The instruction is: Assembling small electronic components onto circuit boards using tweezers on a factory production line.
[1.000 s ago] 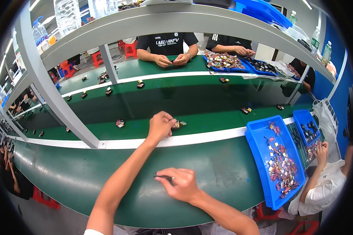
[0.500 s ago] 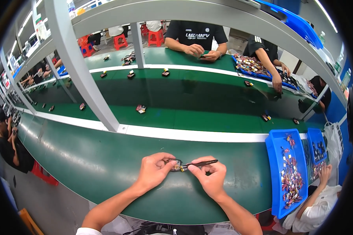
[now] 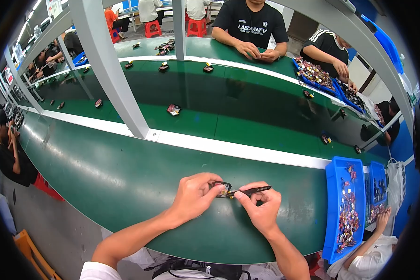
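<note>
My left hand is closed on a small black plastic housing, holding it by its left side just above the green worktop. Inside its frame are pale, reddish and yellow bits, too small to name. Black tweezers lie in a pinch of my right hand, pointing left. Their tips reach into the right part of the housing, beside a yellow bit. My left fingers partly cover the housing.
On my right stand a blue tray of small reddish electronic pieces and a smaller blue tray of dark parts. Beyond a white rail runs a green belt carrying scattered housings. A grey post rises at left. Co-workers sit around.
My view has tilted, so the scene sits higher. The tweezers stay at the housing. Across the belt, a co-worker's hand has drawn back from the belt, where a small dark part now lies.
</note>
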The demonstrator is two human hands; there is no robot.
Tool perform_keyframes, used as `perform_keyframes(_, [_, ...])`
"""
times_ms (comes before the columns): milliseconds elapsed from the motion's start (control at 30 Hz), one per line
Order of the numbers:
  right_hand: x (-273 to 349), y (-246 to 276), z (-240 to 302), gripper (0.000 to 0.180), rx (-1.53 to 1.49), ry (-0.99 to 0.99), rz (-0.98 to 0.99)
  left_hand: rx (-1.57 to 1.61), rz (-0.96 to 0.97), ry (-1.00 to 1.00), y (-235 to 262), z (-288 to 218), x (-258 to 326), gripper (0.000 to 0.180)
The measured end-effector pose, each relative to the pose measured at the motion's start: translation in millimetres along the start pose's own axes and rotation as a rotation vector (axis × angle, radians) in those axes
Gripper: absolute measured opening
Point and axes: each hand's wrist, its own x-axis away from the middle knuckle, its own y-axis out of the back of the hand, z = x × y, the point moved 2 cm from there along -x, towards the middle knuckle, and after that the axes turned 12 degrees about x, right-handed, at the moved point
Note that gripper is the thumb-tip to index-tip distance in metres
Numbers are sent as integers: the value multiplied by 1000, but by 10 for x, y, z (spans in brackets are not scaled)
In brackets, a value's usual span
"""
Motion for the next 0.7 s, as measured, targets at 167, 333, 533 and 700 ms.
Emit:
perform_keyframes(167, [2, -13, -18, 13, 36, 10, 0, 25, -30, -11, -33, -9, 17, 16])
perform_keyframes(333, [3, 12, 20, 14, 15, -39, 82, 61, -37, -19, -47, 6, 30, 16])
perform_keyframes(533, [-30, 14, -11, 12, -231, -221, 122, 81, 21, -3, -45, -57, 41, 14])
perform_keyframes(700, [-43, -5, 39, 13, -371, -299, 113, 90, 39, -65, -51, -52, 48, 14])
